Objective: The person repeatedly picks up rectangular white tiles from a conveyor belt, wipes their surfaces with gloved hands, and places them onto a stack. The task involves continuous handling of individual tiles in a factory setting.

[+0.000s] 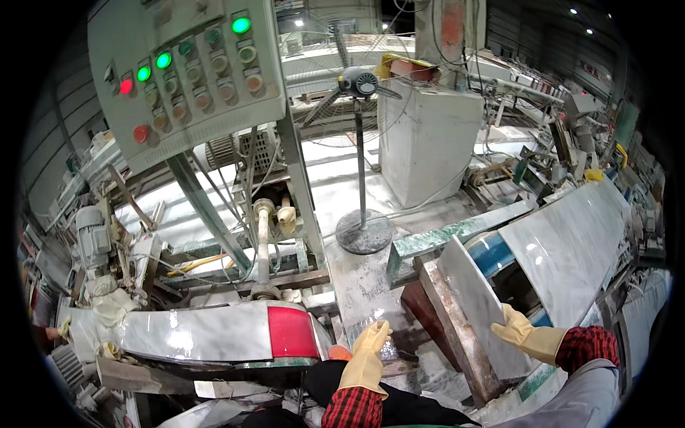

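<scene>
Slab [477,314] leans edgewise, long axis running away up-left; right hand [524,335] grips its near right edge, left hand [367,353] released, apart to its left.

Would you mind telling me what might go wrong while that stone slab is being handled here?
1. The right hand grips only the lower edge of the tilted marble slab, so it might slip or tip.
2. The left hand hangs free beside it and could get pinched.
3. The floor looks wet and dusty, so footing may be poor.
</scene>
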`<move>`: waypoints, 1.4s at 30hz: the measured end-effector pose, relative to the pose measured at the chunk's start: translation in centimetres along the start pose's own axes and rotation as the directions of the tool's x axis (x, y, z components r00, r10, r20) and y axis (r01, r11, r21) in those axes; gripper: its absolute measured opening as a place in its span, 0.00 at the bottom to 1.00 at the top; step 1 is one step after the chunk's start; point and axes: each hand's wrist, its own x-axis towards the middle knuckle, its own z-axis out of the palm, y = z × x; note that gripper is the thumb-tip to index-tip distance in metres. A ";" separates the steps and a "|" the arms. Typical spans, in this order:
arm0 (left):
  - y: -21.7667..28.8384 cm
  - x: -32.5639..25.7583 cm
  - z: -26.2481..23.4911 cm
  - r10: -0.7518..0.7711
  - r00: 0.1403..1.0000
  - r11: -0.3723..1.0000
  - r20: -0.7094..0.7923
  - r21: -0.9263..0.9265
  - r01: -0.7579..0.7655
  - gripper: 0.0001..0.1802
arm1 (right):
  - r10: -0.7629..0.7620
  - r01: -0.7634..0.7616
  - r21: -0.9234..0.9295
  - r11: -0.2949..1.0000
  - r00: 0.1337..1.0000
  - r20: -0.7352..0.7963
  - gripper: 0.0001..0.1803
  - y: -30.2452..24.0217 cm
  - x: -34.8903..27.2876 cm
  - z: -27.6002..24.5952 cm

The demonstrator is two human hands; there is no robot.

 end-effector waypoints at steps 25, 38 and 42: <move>0.9 -1.7 -0.2 -0.025 0.999 1.000 0.048 -0.011 0.025 0.26 | -0.004 0.004 -0.005 1.000 0.999 0.040 0.32 0.0 -0.1 -0.2; 1.6 -2.6 -0.3 -0.060 0.994 0.998 0.088 -0.002 0.060 0.27 | -0.003 0.004 -0.085 0.996 1.000 0.020 0.32 0.6 -0.3 0.1; 1.7 -2.6 -0.1 -0.062 0.995 0.998 0.084 -0.015 0.063 0.26 | -0.033 0.032 -0.078 0.996 0.999 -0.014 0.32 2.1 0.0 0.8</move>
